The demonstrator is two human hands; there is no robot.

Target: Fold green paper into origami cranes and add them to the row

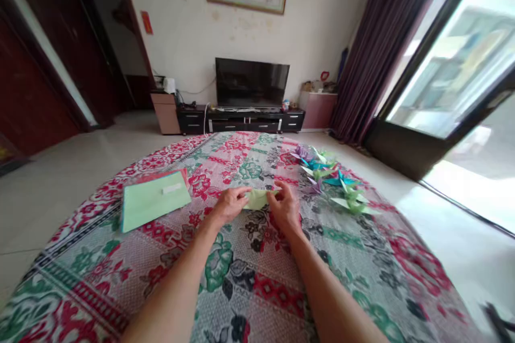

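Note:
Between my two hands, over the middle of the patterned tablecloth [237,284], is a small folded piece of light green paper [256,200]. My left hand [230,204] pinches its left end between thumb and fingers. At the right end, my right hand [285,206] grips the paper, thumb in front and index finger raised and bent at the top edge. The finer creases are too small to make out.
A stack of coloured paper sheets [155,206], light green on top with a small white strip [172,188], lies to the left. On the right sit several folded paper cranes [340,179] in green, blue and purple. Beyond the table stands a television [252,83] on a low cabinet [229,121].

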